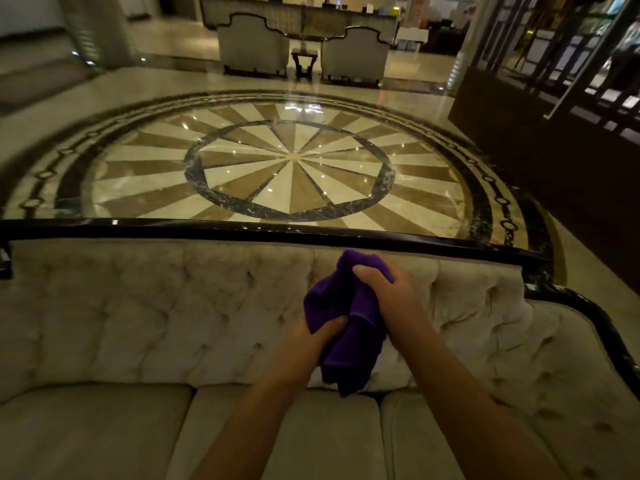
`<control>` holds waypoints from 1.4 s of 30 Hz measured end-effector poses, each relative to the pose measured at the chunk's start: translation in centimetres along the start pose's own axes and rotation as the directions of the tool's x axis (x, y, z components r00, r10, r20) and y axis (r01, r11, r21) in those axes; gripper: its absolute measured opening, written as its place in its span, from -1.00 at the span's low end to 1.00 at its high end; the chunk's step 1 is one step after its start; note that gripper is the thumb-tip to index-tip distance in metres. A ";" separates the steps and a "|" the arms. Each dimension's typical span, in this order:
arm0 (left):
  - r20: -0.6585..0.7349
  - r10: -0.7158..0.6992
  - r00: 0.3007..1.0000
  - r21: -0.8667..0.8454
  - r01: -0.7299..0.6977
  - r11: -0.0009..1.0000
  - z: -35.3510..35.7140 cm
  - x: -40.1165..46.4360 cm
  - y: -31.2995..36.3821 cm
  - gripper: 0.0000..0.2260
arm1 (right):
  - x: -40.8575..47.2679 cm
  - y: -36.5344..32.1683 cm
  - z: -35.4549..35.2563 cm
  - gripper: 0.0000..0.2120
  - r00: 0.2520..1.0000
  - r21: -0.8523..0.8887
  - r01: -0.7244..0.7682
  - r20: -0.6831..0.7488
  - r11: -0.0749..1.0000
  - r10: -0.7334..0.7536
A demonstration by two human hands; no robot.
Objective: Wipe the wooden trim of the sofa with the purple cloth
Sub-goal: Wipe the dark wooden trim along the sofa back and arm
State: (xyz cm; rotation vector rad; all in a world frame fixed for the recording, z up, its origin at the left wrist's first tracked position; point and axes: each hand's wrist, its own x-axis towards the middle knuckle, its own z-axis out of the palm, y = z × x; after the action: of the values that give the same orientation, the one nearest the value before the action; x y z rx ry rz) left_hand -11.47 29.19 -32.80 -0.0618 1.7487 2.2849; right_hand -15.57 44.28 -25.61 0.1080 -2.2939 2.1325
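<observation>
The soft purple cloth (pixel 341 317) hangs bunched and twisted in front of the tufted cream sofa back (pixel 173 306), just below the dark glossy wooden trim (pixel 242 232) and not touching it. My right hand (pixel 384 292) grips its top and my left hand (pixel 320 336) pinches the lower fold. I judge that so lumpy a wad could skip stretches of the trim, or drag across the pale upholstery.

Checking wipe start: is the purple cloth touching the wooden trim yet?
Apart. Head view: purple cloth, bunched in both hands, sits below the wooden trim, tufted upholstery visible between them.
</observation>
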 end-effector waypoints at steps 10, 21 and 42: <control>-0.142 -0.111 0.984 -0.342 0.056 0.938 1.0 -10.9 -0.3 -0.42 | -12.1 2.1 1.0 -0.68 0.911 -0.356 0.305 0.379 0.883 -0.162; -0.251 -0.056 0.966 -0.253 -0.010 0.967 10.1 -16.7 -1.3 -0.64 | -20.6 1.3 -7.9 -0.84 0.987 0.107 -0.068 -0.137 0.992 0.082; -0.063 0.008 0.998 0.081 -0.003 0.997 15.4 -23.5 -8.2 -0.73 | -37.3 5.6 -11.1 -0.35 0.877 0.493 -0.156 -0.330 0.856 0.350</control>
State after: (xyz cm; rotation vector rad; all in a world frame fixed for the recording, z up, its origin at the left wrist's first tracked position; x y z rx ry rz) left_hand 15.03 41.61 -31.80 -0.1147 1.8735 2.2361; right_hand 20.92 57.39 -32.29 -0.6280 -1.6201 2.4793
